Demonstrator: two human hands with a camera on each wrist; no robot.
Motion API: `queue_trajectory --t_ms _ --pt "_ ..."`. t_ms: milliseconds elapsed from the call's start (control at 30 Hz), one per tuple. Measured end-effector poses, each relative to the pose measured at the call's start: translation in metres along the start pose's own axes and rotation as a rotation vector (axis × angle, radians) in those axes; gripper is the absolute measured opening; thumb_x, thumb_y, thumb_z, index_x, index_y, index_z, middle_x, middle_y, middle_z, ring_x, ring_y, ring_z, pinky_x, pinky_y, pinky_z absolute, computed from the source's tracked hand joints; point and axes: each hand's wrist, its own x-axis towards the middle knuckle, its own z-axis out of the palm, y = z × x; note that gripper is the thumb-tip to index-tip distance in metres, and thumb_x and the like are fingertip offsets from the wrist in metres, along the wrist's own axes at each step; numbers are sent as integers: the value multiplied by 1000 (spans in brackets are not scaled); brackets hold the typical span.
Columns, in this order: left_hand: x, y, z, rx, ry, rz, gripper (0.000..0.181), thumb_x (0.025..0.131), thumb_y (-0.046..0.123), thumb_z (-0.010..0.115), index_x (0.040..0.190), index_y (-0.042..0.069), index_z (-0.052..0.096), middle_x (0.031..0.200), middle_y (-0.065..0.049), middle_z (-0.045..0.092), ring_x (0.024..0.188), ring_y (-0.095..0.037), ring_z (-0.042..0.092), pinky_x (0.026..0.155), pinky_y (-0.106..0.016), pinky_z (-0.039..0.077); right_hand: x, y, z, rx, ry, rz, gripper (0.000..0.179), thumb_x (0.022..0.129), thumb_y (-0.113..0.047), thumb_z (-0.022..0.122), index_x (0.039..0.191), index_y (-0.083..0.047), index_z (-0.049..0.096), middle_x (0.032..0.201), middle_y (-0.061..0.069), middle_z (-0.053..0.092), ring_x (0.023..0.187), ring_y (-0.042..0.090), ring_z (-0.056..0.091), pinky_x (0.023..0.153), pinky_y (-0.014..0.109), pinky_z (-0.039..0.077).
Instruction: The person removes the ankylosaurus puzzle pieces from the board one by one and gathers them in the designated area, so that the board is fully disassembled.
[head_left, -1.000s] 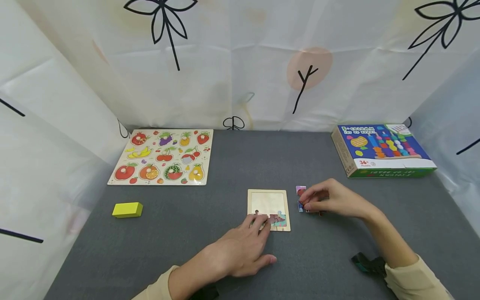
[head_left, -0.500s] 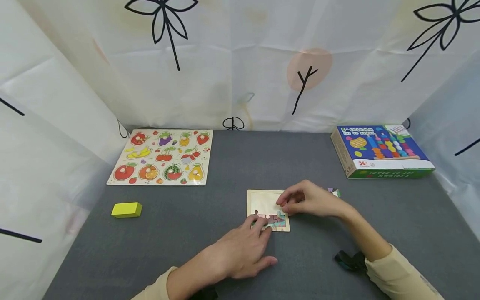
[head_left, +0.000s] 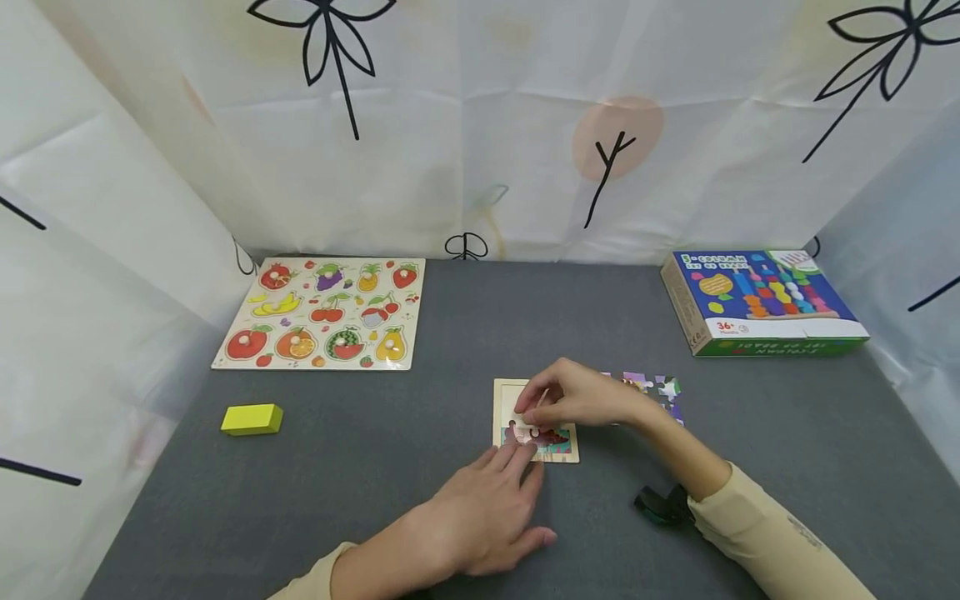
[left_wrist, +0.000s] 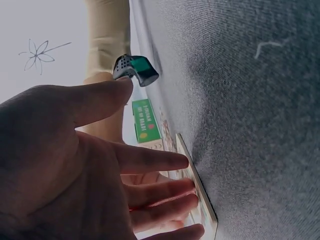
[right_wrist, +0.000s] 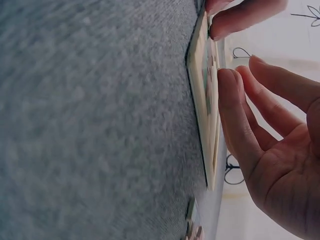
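A small wooden jigsaw tray lies on the grey table, its near row filled with pink, brown and teal pieces and its far part bare wood. My left hand rests with extended fingers on the tray's near left edge, thumb spread out over the table. In the left wrist view its fingertips meet the tray's edge. Just above the filled row, my right hand pinches a puzzle piece, mostly hidden by the fingers. Loose puzzle pieces lie right of the tray, partly behind the right hand and wrist.
A fruit puzzle board lies at the back left, with a yellow block in front of it. A blue and green toy box sits at the back right. A patterned white cloth hangs behind the table.
My right hand has moved left from the loose pieces to over the tray, bringing a puzzle piece with it. More loose pieces now show. The left hand has shifted slightly towards me.
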Motion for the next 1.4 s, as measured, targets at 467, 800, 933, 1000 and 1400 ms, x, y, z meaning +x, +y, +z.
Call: queue_trajectory --t_ms 467,800,933,1000,1400 --pt "1 5 7 -23 10 12 82 108 70 47 165 10 44 179 -13 27 165 -26 31 133 -36 34 12 -1 8 -35 -5 19 13 102 -5 71 106 4 81 83 14 79 66 14 67 60 28 58" --pt "3 10 11 -15 0 -4 84 106 72 49 164 12 46 180 -15 26 166 -29 29 131 -42 39 14 -6 12 -67 12 75 9 97 -5 76 103 1 79 84 8 79 70 11 70 64 24 58" --pt "2 12 13 2 6 -4 85 106 73 48 165 12 45 179 -14 27 166 -28 30 131 -42 39 14 -6 13 -46 -3 67 8 97 -3 73 104 1 76 86 9 79 70 11 70 63 25 58" --pt "2 12 13 11 9 -3 85 106 73 49 165 12 45 179 -14 27 166 -27 30 131 -42 39 14 -6 13 -34 -8 55 8 97 -1 71 104 1 75 87 10 79 70 12 70 62 25 57" --pt "5 12 12 8 -25 -7 85 105 73 48 166 15 43 180 -10 27 163 -23 31 132 -40 38 11 -3 12 -61 43 -25 7 99 -2 72 105 -2 76 91 9 79 82 11 72 79 24 62"
